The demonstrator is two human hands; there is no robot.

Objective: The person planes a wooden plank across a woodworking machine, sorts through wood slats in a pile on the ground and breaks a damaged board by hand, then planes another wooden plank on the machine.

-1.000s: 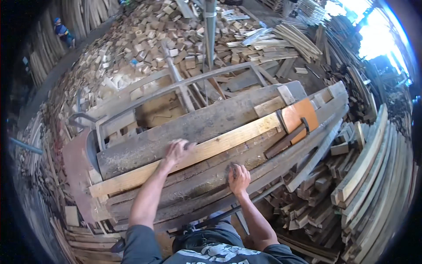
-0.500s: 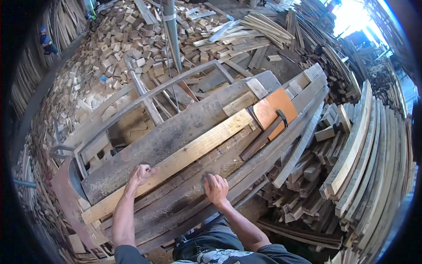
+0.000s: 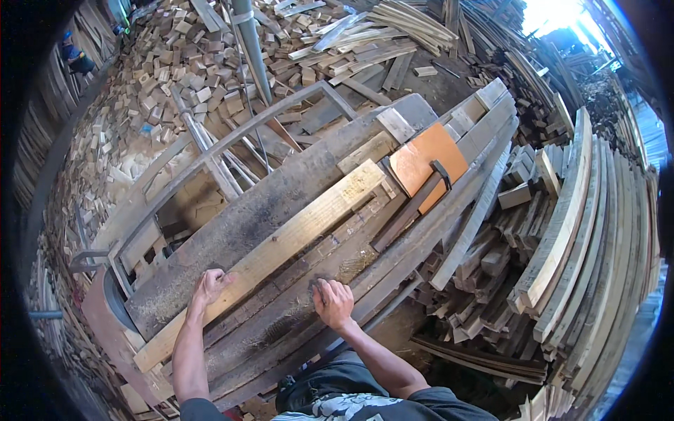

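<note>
A long pale wooden plank point(image 3: 281, 249) lies slantwise along the workbench, running from near left to far right. At its near-left part, my left hand point(image 3: 209, 286) is closed against the plank's far edge, fingers curled in. My right hand point(image 3: 335, 304) is on the near side of the plank, over the worn bench top point(image 3: 281, 324). Its fingers are curled round a small dark lump point(image 3: 321, 284), mostly hidden by the hand, so its kind cannot be made out. Beyond the plank's far end lies an orange board point(image 3: 418, 158), with a hammer point(image 3: 437, 177) resting across it.
A metal frame point(image 3: 253, 128) stands along the bench's far side, near an upright pole point(image 3: 251, 52). Behind it spreads a heap of wood offcuts point(image 3: 161, 84). Long stacked timbers point(image 3: 562, 231) rise on the right. Another person point(image 3: 74, 55) is far off at upper left.
The view has shifted a little, so the bench appears further left and higher. My right hand has moved slightly left with it, still curled round the dark lump. The left hand stays at the plank.
</note>
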